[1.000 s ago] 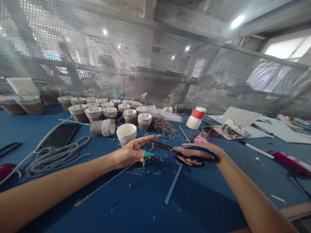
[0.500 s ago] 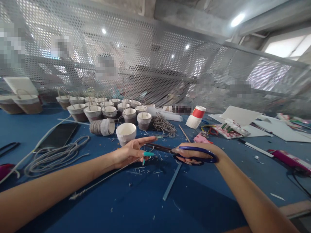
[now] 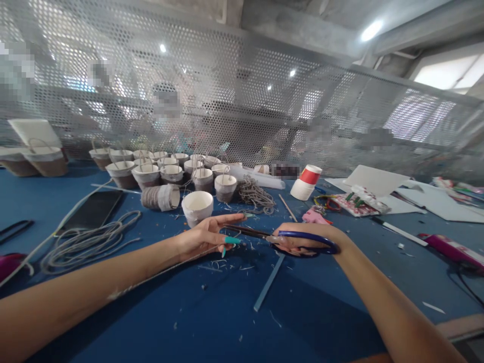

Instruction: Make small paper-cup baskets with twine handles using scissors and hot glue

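My left hand (image 3: pixel 206 236), with long turquoise nails, is closed on a thin cord (image 3: pixel 166 269). The cord trails back along my left forearm to a frayed, knotted end. In my right hand (image 3: pixel 298 239) is a pair of scissors (image 3: pixel 325 242) with dark blue handles, my fingers through the loops. Its dark blades point left and reach the fingers of my left hand, beside the short cord end. Whether the blades touch the cord cannot be made out. Just behind my left hand stands a white paper cup (image 3: pixel 197 206).
Several cord-wrapped cups with handles (image 3: pixel 172 174) stand at the back left, one wrapped cup (image 3: pixel 161 197) on its side. Around them lie a grey cord coil (image 3: pixel 91 242), a phone (image 3: pixel 93 209), a cord bundle (image 3: pixel 257 194), red-and-white cups (image 3: pixel 306 182), a glue gun (image 3: pixel 454 252) and a glue stick (image 3: pixel 269 282).
The trailing end of the cord has swung up against my left forearm. Both hands and the scissors stay almost in place, and the view has shifted slightly.
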Demonstrator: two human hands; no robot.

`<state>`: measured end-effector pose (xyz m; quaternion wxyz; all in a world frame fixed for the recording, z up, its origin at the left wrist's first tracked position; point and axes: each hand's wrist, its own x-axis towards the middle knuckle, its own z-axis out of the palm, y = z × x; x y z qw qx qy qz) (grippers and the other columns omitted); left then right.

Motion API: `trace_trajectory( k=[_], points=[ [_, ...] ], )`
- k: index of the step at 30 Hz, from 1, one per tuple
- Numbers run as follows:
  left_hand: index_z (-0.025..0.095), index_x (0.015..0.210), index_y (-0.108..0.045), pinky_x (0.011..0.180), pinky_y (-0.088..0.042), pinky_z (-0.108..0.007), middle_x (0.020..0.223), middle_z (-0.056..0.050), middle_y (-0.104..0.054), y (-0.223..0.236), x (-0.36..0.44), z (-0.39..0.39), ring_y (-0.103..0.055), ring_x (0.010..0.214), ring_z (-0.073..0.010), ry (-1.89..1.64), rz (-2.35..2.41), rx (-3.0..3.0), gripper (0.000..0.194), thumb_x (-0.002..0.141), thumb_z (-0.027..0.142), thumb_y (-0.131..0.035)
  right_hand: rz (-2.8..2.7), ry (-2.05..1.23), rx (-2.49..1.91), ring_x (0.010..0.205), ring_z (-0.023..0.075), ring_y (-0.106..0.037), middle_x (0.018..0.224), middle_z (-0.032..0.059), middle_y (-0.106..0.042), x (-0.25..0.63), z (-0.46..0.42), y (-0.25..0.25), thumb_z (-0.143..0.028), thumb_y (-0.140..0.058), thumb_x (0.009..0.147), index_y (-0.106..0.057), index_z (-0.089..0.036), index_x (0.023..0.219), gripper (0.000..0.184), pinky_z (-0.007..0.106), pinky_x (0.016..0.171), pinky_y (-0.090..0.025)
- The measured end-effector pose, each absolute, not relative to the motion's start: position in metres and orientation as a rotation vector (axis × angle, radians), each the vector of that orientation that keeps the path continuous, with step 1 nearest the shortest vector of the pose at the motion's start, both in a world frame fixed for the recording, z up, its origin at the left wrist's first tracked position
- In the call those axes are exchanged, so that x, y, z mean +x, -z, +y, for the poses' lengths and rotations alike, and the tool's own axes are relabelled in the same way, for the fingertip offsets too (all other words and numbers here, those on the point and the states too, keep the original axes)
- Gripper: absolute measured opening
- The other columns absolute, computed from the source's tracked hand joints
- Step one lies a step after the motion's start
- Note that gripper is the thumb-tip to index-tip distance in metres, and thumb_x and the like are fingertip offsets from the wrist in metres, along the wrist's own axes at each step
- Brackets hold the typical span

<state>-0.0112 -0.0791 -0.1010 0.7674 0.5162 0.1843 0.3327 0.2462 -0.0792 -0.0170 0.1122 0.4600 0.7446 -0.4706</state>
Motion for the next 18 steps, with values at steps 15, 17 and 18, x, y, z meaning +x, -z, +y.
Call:
trace_trajectory(
  k=[15, 17, 18],
  points=[
    [0.026, 0.122, -0.052, 0.059, -0.047, -0.018, 0.150, -0.008, -0.017, 0.0953, -0.0102, -0.0830, -0.059, 0.069, -0.0046, -0.736, 0.393, 1.148, 0.057, 0.070, 0.007, -0.066, 2.376, 1.184, 1.263, 0.038, 0.0050, -0.034, 0.051, -0.0036, -0.040, 0.2556, -0.0780, 0.0195, -0.064, -0.033, 0.081, -0.040, -0.018, 0.064, 0.050, 0.019, 0.035, -0.029],
    [0.026, 0.122, -0.052, 0.068, -0.049, -0.023, 0.150, -0.008, -0.016, 0.0932, -0.0095, -0.0846, -0.060, 0.076, -0.0080, -0.763, 0.403, 1.133, 0.058, 0.069, 0.008, -0.067, 2.376, 1.199, 1.275, 0.038, 0.0048, -0.034, 0.050, -0.0036, -0.039, 0.2553, -0.0776, 0.0203, -0.064, -0.033, 0.082, -0.039, -0.018, 0.062, 0.051, 0.019, 0.035, -0.028],
    [0.026, 0.123, -0.052, 0.074, -0.050, -0.027, 0.150, -0.008, -0.017, 0.0929, -0.0091, -0.0851, -0.061, 0.082, -0.0110, -0.781, 0.404, 1.120, 0.059, 0.068, 0.009, -0.068, 2.387, 1.206, 1.282, 0.037, 0.0048, -0.034, 0.049, -0.0034, -0.039, 0.2555, -0.0771, 0.0211, -0.065, -0.034, 0.082, -0.039, -0.018, 0.062, 0.051, 0.019, 0.034, -0.027]
  ],
)
